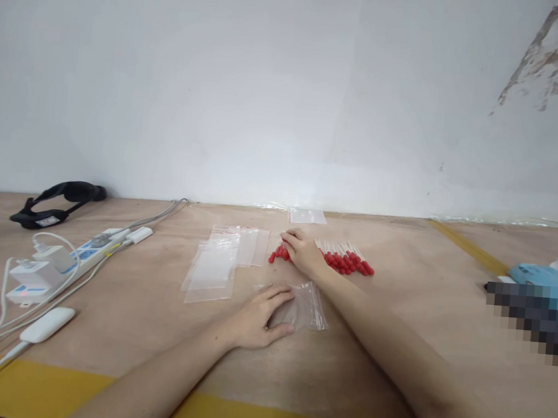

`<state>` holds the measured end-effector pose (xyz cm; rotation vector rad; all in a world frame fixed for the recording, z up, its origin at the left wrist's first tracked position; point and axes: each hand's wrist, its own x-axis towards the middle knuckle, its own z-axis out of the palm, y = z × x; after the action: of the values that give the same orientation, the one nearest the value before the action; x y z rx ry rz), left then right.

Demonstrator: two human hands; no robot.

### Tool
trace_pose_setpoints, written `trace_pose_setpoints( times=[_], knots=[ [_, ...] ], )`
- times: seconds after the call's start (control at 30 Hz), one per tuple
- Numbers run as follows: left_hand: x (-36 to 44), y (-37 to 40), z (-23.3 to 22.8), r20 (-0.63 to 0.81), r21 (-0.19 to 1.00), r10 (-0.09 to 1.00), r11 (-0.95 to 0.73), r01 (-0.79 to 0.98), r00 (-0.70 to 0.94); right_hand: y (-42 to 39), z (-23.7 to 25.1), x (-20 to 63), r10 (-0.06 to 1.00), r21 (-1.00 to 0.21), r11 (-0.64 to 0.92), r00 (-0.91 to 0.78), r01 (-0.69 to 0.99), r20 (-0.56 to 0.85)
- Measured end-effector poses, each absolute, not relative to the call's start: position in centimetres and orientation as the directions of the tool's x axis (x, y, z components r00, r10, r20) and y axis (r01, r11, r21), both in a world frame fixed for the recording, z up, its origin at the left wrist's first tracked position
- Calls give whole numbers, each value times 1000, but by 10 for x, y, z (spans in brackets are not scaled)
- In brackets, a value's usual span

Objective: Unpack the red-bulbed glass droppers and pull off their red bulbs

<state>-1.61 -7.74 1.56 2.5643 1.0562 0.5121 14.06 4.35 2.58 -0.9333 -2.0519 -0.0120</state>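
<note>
two hands work: left hand (262,314) lies flat, open, pinning a clear bag (304,306) on the desk (394,347); right hand (303,251), fingers curled, reaches red-tipped droppers (347,261) at twelve o'clock. best pinch few, keeping the bag mouth flat.

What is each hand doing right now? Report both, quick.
Left hand: open, flat on a clear zip bag.
Right hand: fingers curled over the red-tipped droppers; grip cannot be told.

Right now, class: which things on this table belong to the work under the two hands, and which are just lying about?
In use: left hand pressing a clear zip bag; right hand on the red-tipped swabs; stack of spare bags.
Lying about: power strip, chargers, black strap, blue object.
</note>
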Motion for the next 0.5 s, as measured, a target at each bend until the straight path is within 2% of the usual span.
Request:
trace_pose_setpoints(
  times=[0.23,0.37,0.5],
  knots=[
    [-22,-76,16,188,424,725,-668,611,663,44,17,141,694,-237,608,-362,758,623],
    [-22,-76,16,181,427,728,-664,614,662,29,23,151,693,-213,552,-301,806,655],
    [-22,-77,16,181,448,735,-653,610,654,1,26,177,668,-250,576,-272,778,692]
  ],
)
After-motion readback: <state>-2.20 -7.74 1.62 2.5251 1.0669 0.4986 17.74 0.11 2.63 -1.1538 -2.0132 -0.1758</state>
